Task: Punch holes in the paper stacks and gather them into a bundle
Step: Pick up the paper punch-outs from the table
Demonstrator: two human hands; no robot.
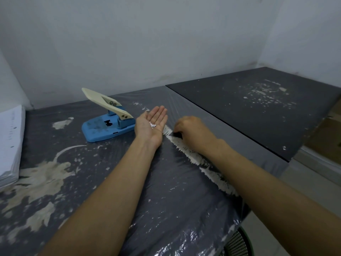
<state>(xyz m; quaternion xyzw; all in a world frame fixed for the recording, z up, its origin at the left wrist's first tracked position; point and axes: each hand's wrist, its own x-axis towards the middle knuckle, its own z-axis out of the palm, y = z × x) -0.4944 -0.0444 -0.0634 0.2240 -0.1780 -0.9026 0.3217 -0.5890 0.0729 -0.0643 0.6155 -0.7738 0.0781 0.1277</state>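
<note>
A blue hole punch (107, 126) with a cream lever raised stands on the dark table, left of my hands. My left hand (153, 124) lies palm up with straight fingers, and a few small white paper bits (152, 125) sit in the palm. My right hand (191, 132) is palm down on the table just right of it, fingers curled with the tips at the table surface; what they hold, if anything, is hidden. A thick stack of white paper (10, 143) with punched holes lies at the far left edge.
The table (166, 191) is covered in wrinkled clear plastic with worn pale patches. A second dark table (258, 108) adjoins at the right. Walls close the back and left. A mesh bin (238, 244) stands below the table's front right corner.
</note>
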